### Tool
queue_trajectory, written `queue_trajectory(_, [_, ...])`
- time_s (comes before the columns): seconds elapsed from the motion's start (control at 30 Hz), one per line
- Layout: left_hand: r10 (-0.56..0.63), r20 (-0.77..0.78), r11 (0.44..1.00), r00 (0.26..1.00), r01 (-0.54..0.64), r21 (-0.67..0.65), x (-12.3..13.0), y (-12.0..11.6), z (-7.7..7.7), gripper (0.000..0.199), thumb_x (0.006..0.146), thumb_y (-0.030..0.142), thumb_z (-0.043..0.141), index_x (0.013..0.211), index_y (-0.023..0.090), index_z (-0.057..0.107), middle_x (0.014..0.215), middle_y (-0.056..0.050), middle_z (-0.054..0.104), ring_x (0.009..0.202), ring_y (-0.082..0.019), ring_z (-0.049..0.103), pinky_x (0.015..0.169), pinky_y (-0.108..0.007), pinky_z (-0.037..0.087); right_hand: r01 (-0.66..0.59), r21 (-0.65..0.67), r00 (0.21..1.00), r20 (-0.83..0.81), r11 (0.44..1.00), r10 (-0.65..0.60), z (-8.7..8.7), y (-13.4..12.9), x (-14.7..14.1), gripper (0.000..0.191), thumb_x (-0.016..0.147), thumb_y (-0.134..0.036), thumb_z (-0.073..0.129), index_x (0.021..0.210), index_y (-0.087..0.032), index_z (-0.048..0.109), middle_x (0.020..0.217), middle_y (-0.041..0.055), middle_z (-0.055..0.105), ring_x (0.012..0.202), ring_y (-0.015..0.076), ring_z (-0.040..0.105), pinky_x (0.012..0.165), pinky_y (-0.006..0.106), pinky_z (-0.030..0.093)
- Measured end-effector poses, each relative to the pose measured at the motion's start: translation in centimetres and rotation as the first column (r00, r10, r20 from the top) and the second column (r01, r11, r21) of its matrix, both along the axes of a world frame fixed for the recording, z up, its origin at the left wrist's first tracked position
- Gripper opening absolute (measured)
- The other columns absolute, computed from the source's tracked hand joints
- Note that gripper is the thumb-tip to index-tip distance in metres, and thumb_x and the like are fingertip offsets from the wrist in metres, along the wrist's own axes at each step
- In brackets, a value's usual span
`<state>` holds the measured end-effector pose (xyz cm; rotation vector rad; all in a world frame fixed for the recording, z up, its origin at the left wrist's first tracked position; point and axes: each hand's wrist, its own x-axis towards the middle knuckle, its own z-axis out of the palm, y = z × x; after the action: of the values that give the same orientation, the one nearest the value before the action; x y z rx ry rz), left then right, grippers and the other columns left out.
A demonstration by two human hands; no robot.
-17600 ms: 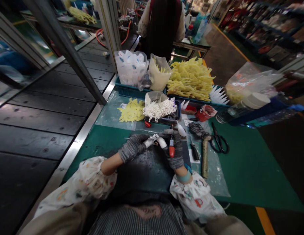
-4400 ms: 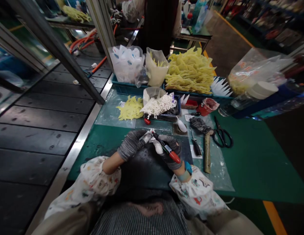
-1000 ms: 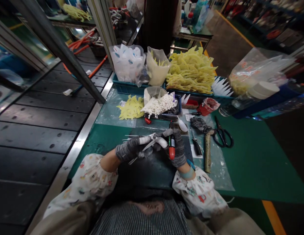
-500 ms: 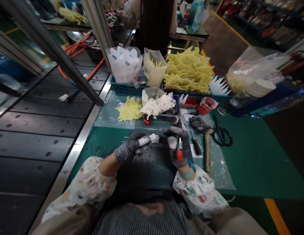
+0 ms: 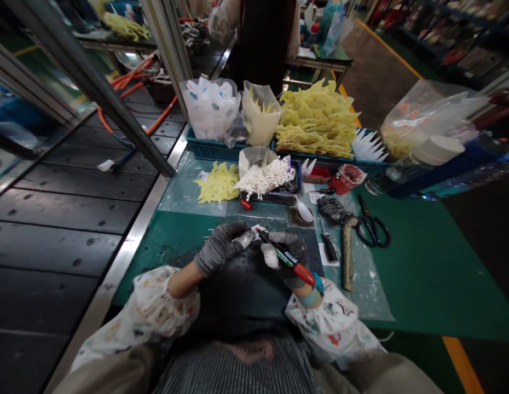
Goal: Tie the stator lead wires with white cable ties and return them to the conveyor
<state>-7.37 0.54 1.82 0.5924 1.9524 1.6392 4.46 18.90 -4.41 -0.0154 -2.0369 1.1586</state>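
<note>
My left hand (image 5: 222, 247), in a grey knit glove with white-wrapped fingertips, is closed on a small bunch of white-tipped sticks (image 5: 258, 229). Only the tips show past its fingers. A marker pen (image 5: 284, 255) with a red rear end lies in the grip of my right hand (image 5: 293, 249), gloved the same way. Its tip points left and meets the white tips, though whether it touches them is hard to tell. Beyond both hands, a heap of similar white-tipped sticks (image 5: 267, 178) rests on a tray, with a red pen cap (image 5: 246, 204) in front of it.
Yellow leaf-shaped pieces (image 5: 218, 183) lie at left, with a bigger yellow pile (image 5: 318, 120) behind. To the right are a white squeeze bulb (image 5: 304, 210), a screwdriver (image 5: 329, 246), a hammer (image 5: 347, 254), scissors (image 5: 372, 224) and a clear jar (image 5: 418, 164). A metal post (image 5: 110, 104) slants at left.
My right hand has moved left and turned the marker pen from upright to slanting, bringing its tip to the white tips. The white squeeze bulb behind that hand is now uncovered.
</note>
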Motion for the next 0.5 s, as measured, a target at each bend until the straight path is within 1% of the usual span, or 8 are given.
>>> queue_trajectory(0.1, [-0.024, 0.018, 0.999, 1.000, 0.025, -0.028, -0.1, -0.1, -0.1, 0.039, 0.082, 0.056, 0.089, 0.094, 0.020, 0.078, 0.093, -0.008, 0.083, 0.087, -0.024, 0.072, 0.089, -0.041, 0.063, -0.023, 0.095, 0.995, -0.096, 0.995, 0.032, 1.2, 0.1, -0.3, 0.022, 0.104, -0.033, 0.076, 0.127, -0.032, 0.077, 0.109, 0.0065, 0.088, 0.095, 0.0285, 0.085, 0.083, 0.046, 0.075])
queue_trajectory(0.17, [-0.020, -0.002, 0.999, 1.000, 0.020, -0.025, -0.1, -0.1, -0.2, 0.037, 0.084, 0.054, 0.088, 0.093, 0.019, 0.077, 0.091, -0.007, 0.082, 0.085, -0.023, 0.071, 0.088, -0.039, 0.063, 0.013, 0.105, 0.996, -0.089, 0.994, -0.004, 1.9, 0.1, -0.4, 0.015, 0.104, -0.032, 0.074, 0.119, -0.031, 0.078, 0.101, 0.0050, 0.087, 0.090, 0.0268, 0.085, 0.080, 0.043, 0.074])
queue_trajectory(0.23, [-0.028, -0.037, 1.000, 0.999, 0.027, -0.013, -0.2, -0.2, -0.2, 0.036, 0.089, 0.054, 0.085, 0.093, 0.019, 0.077, 0.093, -0.007, 0.083, 0.086, -0.023, 0.072, 0.086, -0.038, 0.063, 0.031, 0.090, 0.998, -0.055, 0.995, -0.026, 2.5, 0.0, -0.4, 0.007, 0.104, -0.034, 0.075, 0.105, -0.028, 0.077, 0.090, 0.0036, 0.083, 0.079, 0.0244, 0.081, 0.073, 0.040, 0.071])
queue_trajectory(0.33, [-0.026, -0.124, 0.999, 0.992, 0.023, -0.025, -0.4, -0.3, -0.4, 0.037, 0.099, 0.055, 0.076, 0.097, 0.019, 0.080, 0.099, -0.008, 0.085, 0.089, -0.023, 0.075, 0.087, -0.037, 0.064, 0.046, 0.000, 0.998, -0.031, 0.999, -0.046, 2.8, -0.1, -0.3, 0.016, 0.103, -0.041, 0.078, 0.097, -0.027, 0.075, 0.083, 0.0025, 0.079, 0.072, 0.0230, 0.075, 0.069, 0.039, 0.067])
queue_trajectory(0.37, [-0.023, -0.172, 0.998, 0.985, 0.012, -0.062, -0.5, -0.4, -0.6, 0.036, 0.102, 0.053, 0.073, 0.100, 0.019, 0.082, 0.101, -0.008, 0.086, 0.091, -0.024, 0.076, 0.089, -0.037, 0.064, 0.073, -0.046, 0.996, -0.043, 0.996, -0.075, 2.9, -0.2, -0.3, 0.017, 0.103, -0.043, 0.079, 0.097, -0.027, 0.075, 0.084, 0.0024, 0.079, 0.073, 0.0232, 0.074, 0.070, 0.039, 0.067])
queue_trajectory(0.43, [-0.019, -0.319, 0.978, 0.948, -0.049, -0.205, -0.8, -0.3, -0.9, 0.032, 0.106, 0.045, 0.069, 0.112, 0.019, 0.086, 0.110, -0.010, 0.089, 0.100, -0.028, 0.081, 0.097, -0.040, 0.065, 0.132, -0.144, 0.985, -0.089, 0.981, -0.145, 3.0, -0.2, -0.4, 0.017, 0.104, -0.044, 0.078, 0.099, -0.028, 0.075, 0.088, 0.0018, 0.080, 0.078, 0.0233, 0.074, 0.080, 0.041, 0.066])
queue_trajectory(0.47, [-0.045, -0.404, 0.949, 0.914, -0.087, -0.304, -0.8, -0.2, -1.0, 0.030, 0.107, 0.039, 0.068, 0.119, 0.020, 0.088, 0.117, -0.011, 0.090, 0.107, -0.030, 0.082, 0.103, -0.042, 0.065, 0.151, -0.184, 0.979, -0.105, 0.971, -0.172, 3.1, -0.1, -0.5, 0.017, 0.104, -0.044, 0.079, 0.099, -0.028, 0.074, 0.088, 0.0011, 0.079, 0.080, 0.0231, 0.074, 0.086, 0.041, 0.065])
queue_trajectory(0.5, [-0.092, -0.483, 0.905, 0.871, -0.129, -0.405, -0.9, 0.0, -1.0, 0.030, 0.108, 0.032, 0.067, 0.126, 0.021, 0.088, 0.125, -0.013, 0.089, 0.115, -0.032, 0.083, 0.109, -0.045, 0.064, 0.159, -0.210, 0.977, -0.110, 0.965, -0.185, 3.2, -0.1, -0.7, 0.017, 0.103, -0.044, 0.079, 0.099, -0.028, 0.074, 0.089, 0.0004, 0.078, 0.083, 0.0229, 0.073, 0.092, 0.042, 0.065])
